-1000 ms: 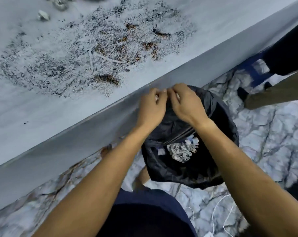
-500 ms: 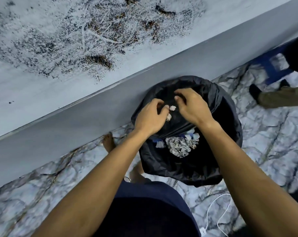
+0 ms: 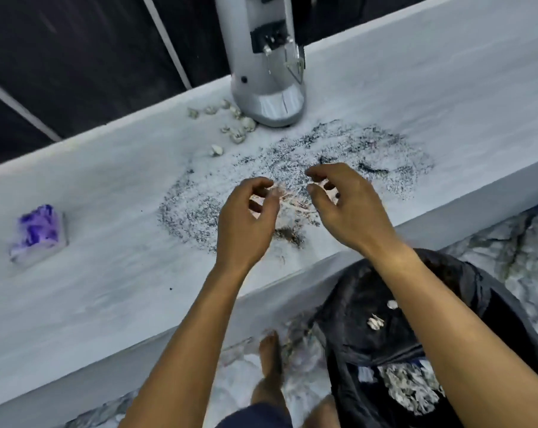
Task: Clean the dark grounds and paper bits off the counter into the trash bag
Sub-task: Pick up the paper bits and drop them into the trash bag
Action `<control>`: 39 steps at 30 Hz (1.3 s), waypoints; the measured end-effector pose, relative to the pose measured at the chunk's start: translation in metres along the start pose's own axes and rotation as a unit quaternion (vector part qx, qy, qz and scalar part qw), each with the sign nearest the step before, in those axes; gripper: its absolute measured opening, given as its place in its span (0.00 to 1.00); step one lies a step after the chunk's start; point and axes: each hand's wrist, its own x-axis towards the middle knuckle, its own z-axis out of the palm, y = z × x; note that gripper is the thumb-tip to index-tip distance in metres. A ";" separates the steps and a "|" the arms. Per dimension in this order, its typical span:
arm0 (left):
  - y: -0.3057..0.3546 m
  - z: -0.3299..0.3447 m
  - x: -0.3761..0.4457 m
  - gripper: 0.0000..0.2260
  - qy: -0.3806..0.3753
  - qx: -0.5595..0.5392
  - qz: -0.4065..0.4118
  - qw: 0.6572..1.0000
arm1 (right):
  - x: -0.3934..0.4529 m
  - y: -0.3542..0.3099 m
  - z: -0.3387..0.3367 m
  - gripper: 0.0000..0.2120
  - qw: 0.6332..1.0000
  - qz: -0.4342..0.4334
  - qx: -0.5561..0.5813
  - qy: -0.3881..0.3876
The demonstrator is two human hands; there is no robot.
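Am hovering left hand [image 3: 246,217] and right hand [image 3: 343,205] over grounds [image 3: 338,149] on counter [image 3: 107,273], fingers loosely curled, holding nothing. Paper bits [image 3: 236,131] lying beyond, up-left; left hand nearer. Trash bag [image 3: 446,319] sitting below counter edge, right side.

Cool flat light, motion-smeared, edges bowed

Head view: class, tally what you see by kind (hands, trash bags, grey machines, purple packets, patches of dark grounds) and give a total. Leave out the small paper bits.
Hands: 2 (left hand, right hand)
Trash bag: 1
Grey machine: 1
Purple packet: 1
Patch of dark grounds: 1
Total: 6
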 end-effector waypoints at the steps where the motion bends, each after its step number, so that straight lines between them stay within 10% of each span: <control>1: -0.008 -0.014 0.014 0.07 0.017 0.006 -0.002 1.000 | 0.015 -0.007 0.008 0.14 1.000 0.000 0.006 -0.003; 7: -0.073 -0.081 0.101 0.09 0.042 0.113 -0.011 0.993 | 0.100 -0.034 0.071 0.14 0.997 0.037 -0.038 -0.053; 19: -0.133 -0.060 0.234 0.21 -0.159 0.345 0.080 0.922 | 0.220 -0.009 0.196 0.24 0.959 0.009 -0.259 -0.118; 28: -0.152 -0.043 0.251 0.10 -0.185 0.287 0.086 0.936 | 0.232 -0.005 0.207 0.20 0.948 0.010 -0.282 -0.146; 39: -0.076 -0.004 0.188 0.10 -0.130 0.086 0.081 0.984 | 0.163 -0.004 0.089 0.12 0.991 0.089 -0.078 0.059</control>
